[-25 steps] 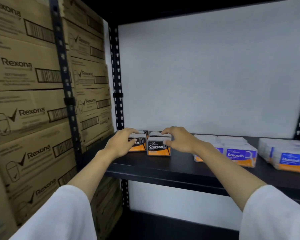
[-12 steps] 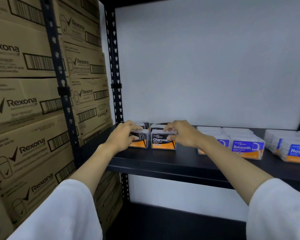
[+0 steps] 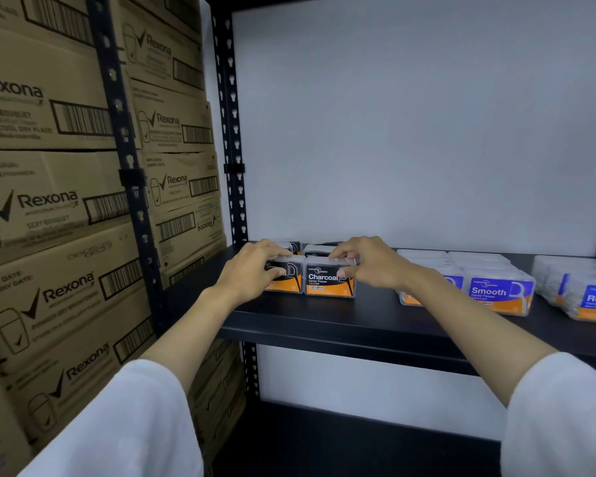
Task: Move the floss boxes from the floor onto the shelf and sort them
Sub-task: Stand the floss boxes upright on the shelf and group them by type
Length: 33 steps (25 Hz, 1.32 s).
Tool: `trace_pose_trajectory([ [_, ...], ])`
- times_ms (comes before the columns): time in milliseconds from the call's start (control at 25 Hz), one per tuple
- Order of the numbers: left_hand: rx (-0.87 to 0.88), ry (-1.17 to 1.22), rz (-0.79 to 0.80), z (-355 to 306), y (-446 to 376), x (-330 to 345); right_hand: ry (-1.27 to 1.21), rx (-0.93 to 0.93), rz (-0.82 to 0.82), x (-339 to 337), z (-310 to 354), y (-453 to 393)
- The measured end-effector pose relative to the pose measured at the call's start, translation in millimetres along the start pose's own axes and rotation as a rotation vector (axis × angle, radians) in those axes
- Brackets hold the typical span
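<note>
Two black-and-orange Charcoal floss boxes stand side by side at the left end of the black shelf (image 3: pixel 324 325). My left hand (image 3: pixel 252 270) grips the left Charcoal box (image 3: pixel 291 282), thumb on its front and fingers over its top. My right hand (image 3: pixel 365 265) grips the right Charcoal box (image 3: pixel 324 280) the same way. More Charcoal boxes (image 3: pixel 315 250) sit behind them. To the right stand blue-and-orange Smooth boxes (image 3: pixel 496 290) in rows, then Round boxes (image 3: pixel 592 299) at the far right.
Stacked Rexona cartons (image 3: pixel 59 208) fill the neighbouring rack on the left, behind a black perforated upright (image 3: pixel 233 132). A white wall backs the shelf. A lower dark shelf (image 3: pixel 358 438) lies below.
Both hands stay on the two front Charcoal boxes. The view has shifted slightly, so the shelf and boxes appear a little higher and closer.
</note>
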State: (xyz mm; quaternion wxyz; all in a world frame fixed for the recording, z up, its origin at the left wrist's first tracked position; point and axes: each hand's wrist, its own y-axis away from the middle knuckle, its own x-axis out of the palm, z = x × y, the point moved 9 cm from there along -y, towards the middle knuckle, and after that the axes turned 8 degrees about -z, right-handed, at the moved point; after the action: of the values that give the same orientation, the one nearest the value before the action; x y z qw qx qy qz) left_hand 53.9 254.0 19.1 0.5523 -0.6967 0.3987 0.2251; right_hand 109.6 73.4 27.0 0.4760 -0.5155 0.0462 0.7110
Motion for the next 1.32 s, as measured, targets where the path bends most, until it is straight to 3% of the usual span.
trace_pose_trajectory([
  [200, 0.045, 0.072, -0.031, 5, -4, -3, -0.041, 0.019, -0.008, 0, -5, -4],
  [400, -0.069, 0.210, -0.085, 26, -21, -12, -0.119, 0.054, -0.100, -10, -12, -24],
  [800, -0.189, 0.269, 0.080, 51, -59, 7, -0.099, 0.099, 0.044, -12, -41, -58],
  [1000, -0.220, 0.244, 0.088, 54, -62, 8, -0.082, 0.087, 0.090, -4, -46, -59],
  [1320, -0.174, 0.318, 0.232, 26, -58, 14, -0.058, 0.071, 0.141, -6, -44, -56],
])
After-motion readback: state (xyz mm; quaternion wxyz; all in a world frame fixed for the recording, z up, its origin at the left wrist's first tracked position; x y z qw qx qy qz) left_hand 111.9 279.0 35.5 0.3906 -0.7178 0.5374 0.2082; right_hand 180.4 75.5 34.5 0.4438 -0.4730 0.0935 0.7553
